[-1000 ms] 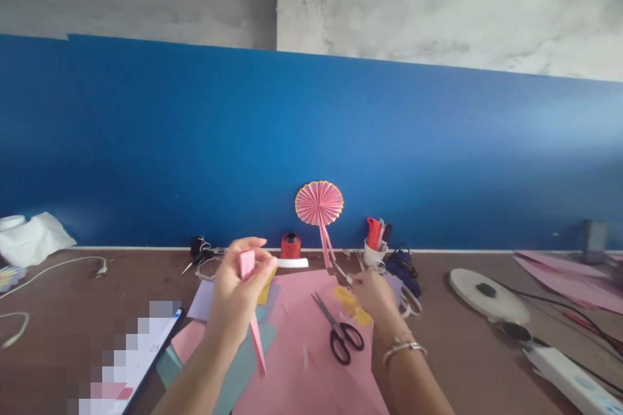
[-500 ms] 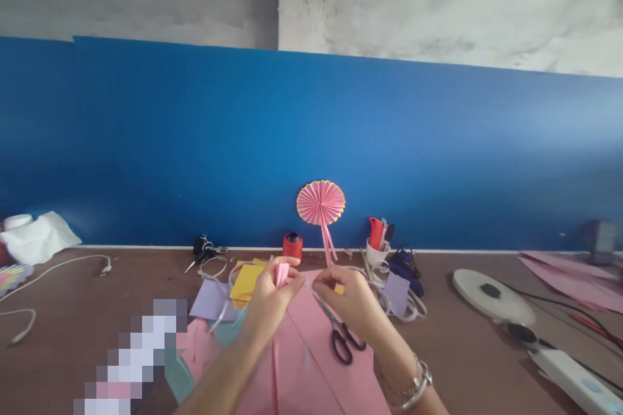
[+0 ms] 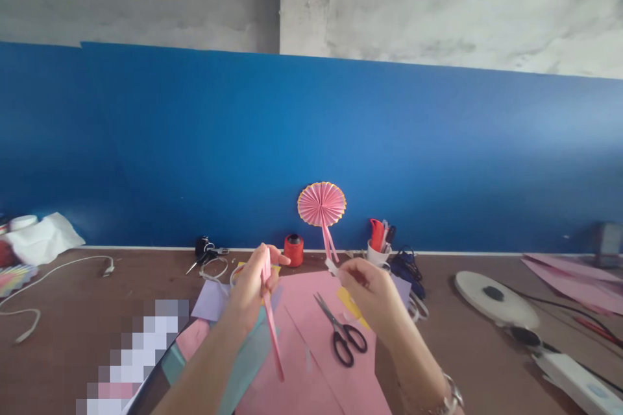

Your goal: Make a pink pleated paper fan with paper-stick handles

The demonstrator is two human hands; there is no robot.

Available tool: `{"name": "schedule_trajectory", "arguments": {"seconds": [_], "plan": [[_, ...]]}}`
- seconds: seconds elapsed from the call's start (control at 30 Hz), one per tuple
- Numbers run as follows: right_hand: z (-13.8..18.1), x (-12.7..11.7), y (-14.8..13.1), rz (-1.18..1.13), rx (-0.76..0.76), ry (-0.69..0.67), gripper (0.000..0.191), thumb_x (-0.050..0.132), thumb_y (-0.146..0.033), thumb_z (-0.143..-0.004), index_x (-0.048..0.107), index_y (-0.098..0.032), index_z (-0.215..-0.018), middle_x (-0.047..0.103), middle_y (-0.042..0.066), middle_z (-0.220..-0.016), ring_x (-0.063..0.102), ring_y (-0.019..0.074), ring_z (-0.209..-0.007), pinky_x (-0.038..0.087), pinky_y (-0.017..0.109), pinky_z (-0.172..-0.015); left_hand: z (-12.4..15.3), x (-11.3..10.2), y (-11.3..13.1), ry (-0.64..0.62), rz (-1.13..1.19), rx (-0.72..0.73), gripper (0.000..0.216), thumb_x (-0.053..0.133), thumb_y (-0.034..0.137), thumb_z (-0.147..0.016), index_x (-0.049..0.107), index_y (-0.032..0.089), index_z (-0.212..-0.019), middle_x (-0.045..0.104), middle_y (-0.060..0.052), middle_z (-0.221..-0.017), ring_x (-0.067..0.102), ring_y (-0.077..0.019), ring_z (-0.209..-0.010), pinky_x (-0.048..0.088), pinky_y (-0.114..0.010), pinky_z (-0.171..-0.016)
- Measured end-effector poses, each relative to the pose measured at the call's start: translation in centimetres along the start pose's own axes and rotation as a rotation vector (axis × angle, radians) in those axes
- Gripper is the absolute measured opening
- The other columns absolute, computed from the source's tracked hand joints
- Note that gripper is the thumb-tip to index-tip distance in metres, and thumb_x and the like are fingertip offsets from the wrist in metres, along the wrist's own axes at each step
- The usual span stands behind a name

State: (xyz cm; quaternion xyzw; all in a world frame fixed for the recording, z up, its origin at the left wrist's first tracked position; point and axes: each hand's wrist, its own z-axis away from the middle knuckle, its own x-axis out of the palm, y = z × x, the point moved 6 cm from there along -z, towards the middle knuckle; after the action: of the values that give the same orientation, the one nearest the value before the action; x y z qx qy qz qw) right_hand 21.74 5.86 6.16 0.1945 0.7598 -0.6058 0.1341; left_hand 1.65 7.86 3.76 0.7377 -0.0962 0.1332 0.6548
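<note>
A: The left hand [image 3: 248, 292] is holding a narrow pink strip [image 3: 273, 337], most of its fingers curling in on it while one is pointing out to the right.

B: And that strip is slanting down over the pink sheets [image 3: 302, 324] in the middle of the tabletop [image 3: 146, 279]. Whether its lower end is touching them, I can't tell.

A: Across the gap, the right hand [image 3: 367, 288] is pinching a small white piece [image 3: 331, 266]! Thumb and forefinger are pressing together on it, and its end is poking out towards the left.

B: The scissors [image 3: 341, 332] are lying on the pink sheets between the two arms, blades pointing away, black handles facing the person.

A: Yellow paper [image 3: 354, 307] is peeking out just beside the right hand, while purple paper [image 3: 209, 299] and teal paper [image 3: 250, 356] are lying around the left forearm.

B: Further back, a red spool [image 3: 293, 251] is standing near the left hand, a white cup [image 3: 378, 255] is holding pens, and a pleated pink rosette [image 3: 321, 204] is showing against the blue panel [image 3: 195, 142], its tails dangling.
</note>
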Motion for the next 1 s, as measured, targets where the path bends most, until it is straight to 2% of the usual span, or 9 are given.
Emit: {"name": "schedule_trajectory", "arguments": {"seconds": [0.1,0.2,0.33,0.6,1.0], "plan": [[0.7,3.1,-0.8,-0.464,0.102,-0.144,0.024,0.059,-0.043,-0.073,0.054,-0.020,-0.068,0.044,-0.004,-0.057,0.035,0.0105,-0.052,0.028,0.024,-0.053,0.8,1.6,-0.3,-0.129,0.232,-0.041,0.034,0.050,0.053,-0.082,0.052,0.019,-0.083,0.061,-0.001,-0.076,0.039,-0.0067,-0.048,0.036,-0.023,-0.054],[1.3,5.5,-1.0,-0.662,0.157,-0.187,0.026,0.062,-0.040,-0.072,0.052,-0.018,-0.063,0.044,-0.003,-0.060,0.035,0.0104,-0.057,0.030,0.023,-0.057,1.7,3.2,-1.3,-0.221,0.303,-0.074,0.036,0.048,0.055,-0.083,0.054,0.019,-0.086,0.054,0.001,-0.066,0.045,-0.0100,-0.054,0.038,-0.025,-0.058],[1.6,6.5,-1.0,-0.706,0.172,-0.211,0.028,0.063,-0.039,-0.073,0.051,-0.018,-0.059,0.045,-0.002,-0.061,0.036,0.0115,-0.060,0.031,0.023,-0.059,2.5,3.9,-2.0,-0.269,0.304,-0.075,0.034,0.046,0.052,-0.086,0.057,0.021,-0.092,0.056,-0.001,-0.072,0.051,-0.0142,-0.064,0.041,-0.028,-0.065],[1.7,6.4,-1.3,-0.721,0.158,-0.184,0.030,0.066,-0.041,-0.070,0.052,-0.017,-0.058,0.045,-0.003,-0.060,0.038,0.0117,-0.061,0.032,0.023,-0.061,2.5,3.6,-2.2,-0.229,0.292,-0.023,0.030,0.043,0.046,-0.088,0.059,0.021,-0.091,0.059,-0.004,-0.093,0.055,-0.0154,-0.076,0.043,-0.026,-0.068],[1.7,6.5,-1.1,-0.694,0.160,-0.164,0.030,0.065,-0.042,-0.070,0.053,-0.017,-0.058,0.046,-0.002,-0.058,0.042,0.0129,-0.062,0.035,0.023,-0.063,2.6,3.5,-2.1,-0.191,0.142,0.012,0.035,0.042,0.052,-0.086,0.058,0.021,-0.090,0.060,-0.006,-0.088,0.055,-0.0180,-0.072,0.043,-0.029,-0.068]]}}
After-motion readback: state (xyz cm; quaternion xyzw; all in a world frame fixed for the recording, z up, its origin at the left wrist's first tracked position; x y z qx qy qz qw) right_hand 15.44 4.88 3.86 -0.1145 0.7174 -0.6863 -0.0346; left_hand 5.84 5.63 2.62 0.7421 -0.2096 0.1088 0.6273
